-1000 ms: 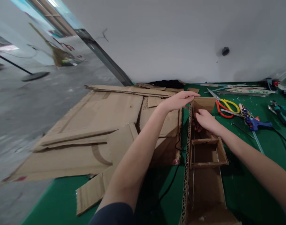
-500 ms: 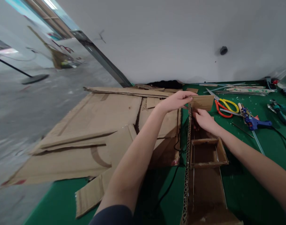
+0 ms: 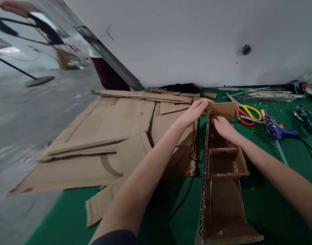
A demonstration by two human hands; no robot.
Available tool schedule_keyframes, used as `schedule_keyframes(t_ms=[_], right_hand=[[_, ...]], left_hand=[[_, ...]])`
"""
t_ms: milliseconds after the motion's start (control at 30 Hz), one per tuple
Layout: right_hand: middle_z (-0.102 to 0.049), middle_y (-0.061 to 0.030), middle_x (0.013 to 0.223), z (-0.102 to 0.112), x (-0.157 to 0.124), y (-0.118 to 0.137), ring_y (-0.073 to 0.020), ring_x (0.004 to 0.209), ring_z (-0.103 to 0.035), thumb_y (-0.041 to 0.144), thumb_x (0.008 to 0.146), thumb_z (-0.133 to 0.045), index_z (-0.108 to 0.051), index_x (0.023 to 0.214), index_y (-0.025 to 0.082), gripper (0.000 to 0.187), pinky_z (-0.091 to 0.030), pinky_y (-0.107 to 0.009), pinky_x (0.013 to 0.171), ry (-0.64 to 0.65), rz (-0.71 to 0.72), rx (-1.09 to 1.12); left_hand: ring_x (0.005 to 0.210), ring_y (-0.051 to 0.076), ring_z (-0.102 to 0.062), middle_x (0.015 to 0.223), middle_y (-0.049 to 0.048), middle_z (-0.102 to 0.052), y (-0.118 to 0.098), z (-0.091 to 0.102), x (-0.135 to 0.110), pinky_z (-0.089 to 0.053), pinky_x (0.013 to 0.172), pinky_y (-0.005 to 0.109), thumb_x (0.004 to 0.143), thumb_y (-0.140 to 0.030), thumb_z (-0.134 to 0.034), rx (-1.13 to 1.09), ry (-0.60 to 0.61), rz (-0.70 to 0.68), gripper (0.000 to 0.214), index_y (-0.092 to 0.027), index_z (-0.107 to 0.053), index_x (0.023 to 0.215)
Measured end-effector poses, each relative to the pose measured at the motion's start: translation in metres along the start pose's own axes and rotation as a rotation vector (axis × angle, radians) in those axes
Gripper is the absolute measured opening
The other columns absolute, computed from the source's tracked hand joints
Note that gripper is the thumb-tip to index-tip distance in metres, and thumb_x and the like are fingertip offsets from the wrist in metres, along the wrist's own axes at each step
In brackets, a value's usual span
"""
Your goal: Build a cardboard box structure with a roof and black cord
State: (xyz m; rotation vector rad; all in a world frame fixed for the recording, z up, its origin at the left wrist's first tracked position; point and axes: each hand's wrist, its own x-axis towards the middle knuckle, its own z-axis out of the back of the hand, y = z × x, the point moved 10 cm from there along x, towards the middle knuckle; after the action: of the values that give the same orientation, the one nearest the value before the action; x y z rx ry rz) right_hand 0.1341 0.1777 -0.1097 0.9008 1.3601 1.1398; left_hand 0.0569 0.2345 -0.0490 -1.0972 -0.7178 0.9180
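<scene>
At the far end of the long cardboard tray (image 3: 223, 204), the person's left hand (image 3: 194, 110) pinches the top corner of the end flap (image 3: 222, 109), fingers curled over its upper edge where it meets the tray's tall corrugated side wall (image 3: 204, 170). Just beside it, the right hand (image 3: 223, 127) presses against the inner face of that same flap, fingers bent and tucked down inside the tray; how tightly they close I cannot tell, since the wall hides the tips. The flap stands nearly upright across the tray's end. Nearer the person, a small open cardboard box (image 3: 227, 162) sits inside the tray, wedged between its sides. The tray lies lengthwise on a green table (image 3: 273, 190), running away from the person. A black cable (image 3: 186, 194) snakes along the table on the tray's left. Further left, big flattened cardboard sheets (image 3: 107, 136) are piled and overhang the table's edge. To the right of the hands lie scissors (image 3: 245, 114) with yellow and orange handles, then a blue glue gun (image 3: 281, 132), and pliers (image 3: 305, 119) near the far right. Strips and sticks (image 3: 263, 95) lie along the white wall.
</scene>
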Motion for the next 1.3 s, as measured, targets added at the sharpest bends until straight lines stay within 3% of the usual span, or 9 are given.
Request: schedule_keyframes(t_ms=[67,200,367,667,933,1133,1300], right_hand=[[-0.057,0.0020,0.059,-0.002,0.003,-0.001,-0.0123,0.044,-0.052,0.026,0.090,-0.044,-0.054,0.084,0.020,0.013,-0.049,-0.026,0.043,0.010,0.006,0.013],[-0.051,0.0047,0.056,-0.002,0.008,0.002,-0.0104,0.043,-0.048,0.025,0.091,-0.043,-0.056,0.087,0.021,0.014,-0.042,-0.021,0.041,-0.003,0.094,-0.004],[-0.049,0.0049,0.059,-0.001,0.008,-0.003,-0.0104,0.045,-0.046,0.024,0.089,-0.044,-0.055,0.088,0.021,0.011,-0.045,-0.021,0.042,-0.030,0.076,0.046],[-0.045,0.0046,0.062,0.000,0.010,-0.005,-0.0107,0.052,-0.047,0.024,0.088,-0.045,-0.054,0.086,0.022,0.010,-0.050,-0.022,0.047,-0.049,0.077,0.070],[-0.044,0.0049,0.063,0.000,0.010,-0.007,-0.0105,0.057,-0.048,0.023,0.089,-0.046,-0.055,0.087,0.022,0.010,-0.055,-0.025,0.056,-0.054,0.058,0.081],[-0.052,0.0027,0.070,0.000,0.009,-0.006,-0.0103,0.058,-0.050,0.021,0.090,-0.042,-0.056,0.089,0.021,0.014,-0.054,-0.024,0.054,-0.053,0.043,0.103],[-0.056,0.0015,0.074,-0.003,0.006,-0.005,-0.0104,0.057,-0.050,0.024,0.090,-0.044,-0.057,0.093,0.021,0.013,-0.053,-0.024,0.053,-0.023,0.009,0.115]], left_hand=[[0.096,0.016,-0.058,0.109,0.0058,-0.063,0.002,-0.004,-0.004,-0.050,0.074,0.023,0.095,-0.052,-0.034,-0.050,-0.004,-0.014,0.048,-0.018,-0.066,0.109],[0.093,0.016,-0.057,0.097,0.0024,-0.062,-0.003,-0.007,-0.012,-0.047,0.084,0.025,0.088,-0.044,-0.052,-0.008,-0.074,-0.078,0.034,-0.018,-0.062,0.108],[0.080,0.015,-0.053,0.082,-0.0003,-0.054,0.001,-0.008,-0.017,-0.045,0.077,0.026,0.088,-0.041,-0.049,-0.023,-0.154,-0.044,0.028,-0.020,-0.058,0.104],[0.090,0.018,-0.053,0.090,0.0021,-0.057,0.008,-0.011,-0.011,-0.044,0.087,0.028,0.087,-0.049,-0.044,-0.064,-0.142,-0.092,0.032,-0.021,-0.057,0.097],[0.094,0.020,-0.054,0.089,0.0032,-0.060,0.001,-0.009,-0.015,-0.044,0.090,0.029,0.087,-0.053,-0.042,0.017,-0.190,-0.125,0.038,-0.020,-0.059,0.093],[0.101,0.020,-0.057,0.097,0.0050,-0.063,0.003,-0.009,-0.016,-0.045,0.097,0.032,0.089,-0.045,-0.043,-0.027,-0.196,-0.128,0.032,-0.019,-0.062,0.095],[0.098,0.020,-0.057,0.092,0.0034,-0.063,0.008,-0.010,-0.016,-0.047,0.093,0.032,0.089,-0.048,-0.042,-0.041,-0.192,-0.102,0.033,-0.020,-0.060,0.093]])
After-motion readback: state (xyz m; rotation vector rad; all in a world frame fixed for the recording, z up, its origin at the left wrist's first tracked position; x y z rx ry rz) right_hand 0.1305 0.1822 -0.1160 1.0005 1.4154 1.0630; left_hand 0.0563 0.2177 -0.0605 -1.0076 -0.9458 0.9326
